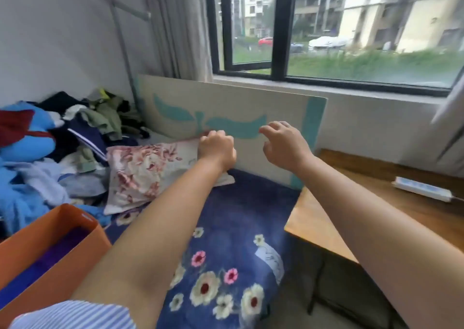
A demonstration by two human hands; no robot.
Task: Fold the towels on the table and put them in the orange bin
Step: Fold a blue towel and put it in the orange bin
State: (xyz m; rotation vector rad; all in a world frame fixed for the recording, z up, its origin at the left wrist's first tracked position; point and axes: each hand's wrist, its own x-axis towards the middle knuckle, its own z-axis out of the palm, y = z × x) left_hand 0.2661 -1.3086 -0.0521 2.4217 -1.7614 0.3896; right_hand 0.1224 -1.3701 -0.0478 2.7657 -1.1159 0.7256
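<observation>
My left hand (pixel 216 149) is curled over the far right corner of a pink-flowered cloth (pixel 145 173) lying on the blue flowered cover (pixel 226 266); whether the fingers actually pinch the cloth is hidden. My right hand (pixel 283 142) hovers in the air to the right of it, fingers loosely bent, holding nothing. The orange bin (pixel 50 248) stands at the lower left with purple fabric (pixel 57 250) inside it.
A heap of mixed clothes (pixel 50 153) fills the left side. A beige board with teal shapes (pixel 226 117) leans against the wall under the window. A wooden desk (pixel 376 203) with a white power strip (pixel 421 188) is on the right.
</observation>
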